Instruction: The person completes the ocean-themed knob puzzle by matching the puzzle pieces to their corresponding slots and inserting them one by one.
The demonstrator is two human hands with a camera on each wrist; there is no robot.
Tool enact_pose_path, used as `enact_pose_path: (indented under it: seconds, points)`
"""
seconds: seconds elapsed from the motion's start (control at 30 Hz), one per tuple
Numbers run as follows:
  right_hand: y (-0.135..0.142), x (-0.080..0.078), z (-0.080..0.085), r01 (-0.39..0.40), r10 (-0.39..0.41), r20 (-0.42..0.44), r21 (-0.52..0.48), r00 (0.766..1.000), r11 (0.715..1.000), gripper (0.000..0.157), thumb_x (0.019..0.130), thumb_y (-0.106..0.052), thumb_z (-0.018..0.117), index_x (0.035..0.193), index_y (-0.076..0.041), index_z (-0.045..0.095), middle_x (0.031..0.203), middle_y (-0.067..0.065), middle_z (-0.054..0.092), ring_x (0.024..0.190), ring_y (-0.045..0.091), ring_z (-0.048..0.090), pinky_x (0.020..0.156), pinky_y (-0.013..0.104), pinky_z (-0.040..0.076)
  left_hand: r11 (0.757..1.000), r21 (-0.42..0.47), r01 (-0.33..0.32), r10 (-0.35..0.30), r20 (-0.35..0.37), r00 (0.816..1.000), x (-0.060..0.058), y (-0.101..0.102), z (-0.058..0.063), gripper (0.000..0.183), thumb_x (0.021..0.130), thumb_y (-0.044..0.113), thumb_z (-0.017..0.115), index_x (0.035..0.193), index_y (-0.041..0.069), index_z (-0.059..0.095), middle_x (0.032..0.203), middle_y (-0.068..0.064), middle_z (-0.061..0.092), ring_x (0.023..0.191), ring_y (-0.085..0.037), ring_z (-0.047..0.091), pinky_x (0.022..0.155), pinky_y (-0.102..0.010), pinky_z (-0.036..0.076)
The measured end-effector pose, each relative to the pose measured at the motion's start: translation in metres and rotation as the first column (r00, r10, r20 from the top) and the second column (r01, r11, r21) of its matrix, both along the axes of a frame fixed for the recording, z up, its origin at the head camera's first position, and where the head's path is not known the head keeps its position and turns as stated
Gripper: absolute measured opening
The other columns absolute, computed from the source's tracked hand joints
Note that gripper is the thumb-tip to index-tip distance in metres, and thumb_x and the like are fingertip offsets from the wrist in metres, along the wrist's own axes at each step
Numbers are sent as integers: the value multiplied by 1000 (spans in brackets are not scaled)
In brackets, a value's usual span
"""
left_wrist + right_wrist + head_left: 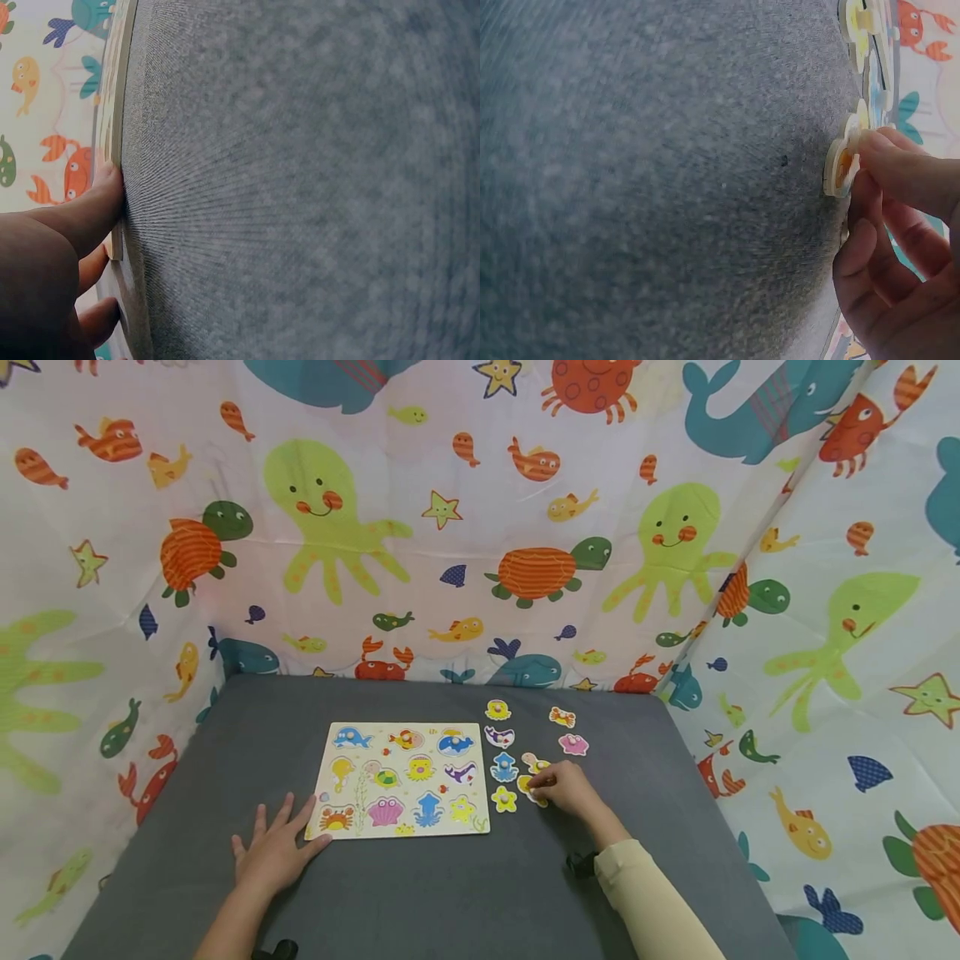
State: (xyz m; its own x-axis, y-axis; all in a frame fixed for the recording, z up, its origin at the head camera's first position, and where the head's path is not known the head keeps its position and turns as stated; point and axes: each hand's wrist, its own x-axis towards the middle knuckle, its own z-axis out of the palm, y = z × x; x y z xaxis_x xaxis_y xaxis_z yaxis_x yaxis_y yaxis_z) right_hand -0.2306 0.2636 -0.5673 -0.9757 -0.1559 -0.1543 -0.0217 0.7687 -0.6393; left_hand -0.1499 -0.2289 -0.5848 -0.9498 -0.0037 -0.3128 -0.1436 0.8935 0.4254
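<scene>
A wooden puzzle board with sea-animal pictures lies flat on the grey table. My left hand rests at its lower left corner, fingers spread, and in the left wrist view the thumb touches the board's edge. Right of the board, my right hand pinches a yellow puzzle piece between thumb and fingers; the hand partly covers it. Close by lie a blue squid piece, a yellow star piece and a yellow and pale piece, partly hidden.
Further back are a purple whale piece, a yellow piece, an orange crab piece and a pink shell piece. Cloth curtains printed with sea animals hang at the back and sides of the grey table.
</scene>
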Motion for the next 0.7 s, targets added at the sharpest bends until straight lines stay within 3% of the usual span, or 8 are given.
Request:
enact_pose_path:
  seconds: [0.2,0.47,0.7]
  points:
    - [0,-1,-5,-60,60,-45,-1,997,998,13,85,-6,80,98,-9,82,92,3,78,71,7,62,62,23,51,1000,10,-2,2,-25,1000,2,-1,0,95,89,72,58,162,23,23,168,-21,9,149,-56,-11,104,-84,-13]
    - [0,-2,4,16,-17,-27,-28,999,999,12,86,-12,80,98,-12,82,92,1,77,70,8,62,63,24,51,1000,11,5,-4,-35,999,1,2,2,93,90,70,58,162,22,25,168,-22,10,149,-57,-10,104,-84,-12]
    - [-9,-4,14,26,-30,-69,-53,997,998,13,86,-14,81,99,-12,82,92,1,76,71,11,62,63,27,52,1000,6,0,0,-30,1000,2,1,2,93,90,70,59,162,22,24,167,-23,10,149,-57,-10,104,-84,-12]
